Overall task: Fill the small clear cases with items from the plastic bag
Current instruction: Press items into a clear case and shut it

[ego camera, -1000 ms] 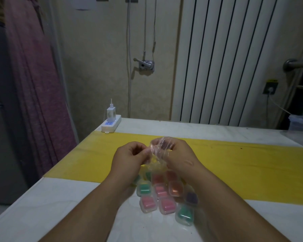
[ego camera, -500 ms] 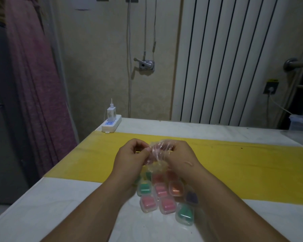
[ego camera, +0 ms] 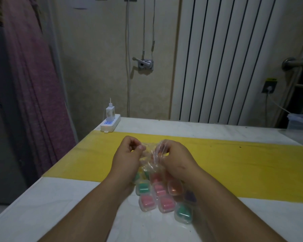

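Right now, in the head view, your left hand (ego camera: pixel 128 155) and right hand (ego camera: pixel 175 157) meet above the middle of the surface (ego camera: pixel 59 206), over its yellow strip (ego camera: pixel 234 165). Both pinch the crumpled top of the plastic bag (ego camera: pixel 151 157), which stretches between them. Your left grip is closed, thumb and curled fingers (ego camera: pixel 136 145) nipping one edge of the film; your right grip is closed too, its fingers bunched into the other side of the bag's mouth. What the bag contains is too blurred to tell, beyond a yellowish tint through the film.

Just below your hands and between your forearms, the small clear cases (ego camera: pixel 162 196) lie clustered on the white part of the surface, touching one another in rough rows. Most show coloured contents: pink ones in the middle, green at the left and at the near right, one orange and one purple toward the right.

At the far left corner of the surface sits a white power strip (ego camera: pixel 110 124) with a charger plugged into it.
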Tool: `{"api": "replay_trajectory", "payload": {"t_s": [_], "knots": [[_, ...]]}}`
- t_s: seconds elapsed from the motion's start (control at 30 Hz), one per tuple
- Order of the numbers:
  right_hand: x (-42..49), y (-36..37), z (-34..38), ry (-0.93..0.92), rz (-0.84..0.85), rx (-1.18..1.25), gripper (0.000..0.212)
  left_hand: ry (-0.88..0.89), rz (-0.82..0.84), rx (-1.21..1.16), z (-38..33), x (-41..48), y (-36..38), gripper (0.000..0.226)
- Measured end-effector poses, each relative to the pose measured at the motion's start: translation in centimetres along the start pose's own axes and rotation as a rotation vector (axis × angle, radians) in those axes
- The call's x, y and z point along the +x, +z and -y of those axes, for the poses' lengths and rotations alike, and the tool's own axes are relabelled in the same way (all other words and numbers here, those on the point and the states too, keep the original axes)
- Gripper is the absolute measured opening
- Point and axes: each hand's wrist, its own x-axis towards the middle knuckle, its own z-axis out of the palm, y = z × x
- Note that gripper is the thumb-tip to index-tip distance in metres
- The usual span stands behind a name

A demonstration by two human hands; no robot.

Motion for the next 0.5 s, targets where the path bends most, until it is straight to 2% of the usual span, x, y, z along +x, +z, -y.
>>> {"api": "replay_trajectory", "payload": {"t_s": [0.33, 0.43, 0.5], "knots": [[0.2, 0.3, -0.4, 0.011, -0.032, -0.001, 0.019, -0.135, 0.022, -0.195, -1.7, -1.0, 0.0, 0.009], [0.2, 0.3, -0.4, 0.008, -0.049, 0.027, 0.014, -0.153, 0.082, -0.234, -1.8, -1.0, 0.0, 0.016], [0.2, 0.4, -0.2, 0.002, -0.082, 0.056, 0.014, -0.139, 0.124, -0.183, -1.9, -1.0, -0.1, 0.031]]}}
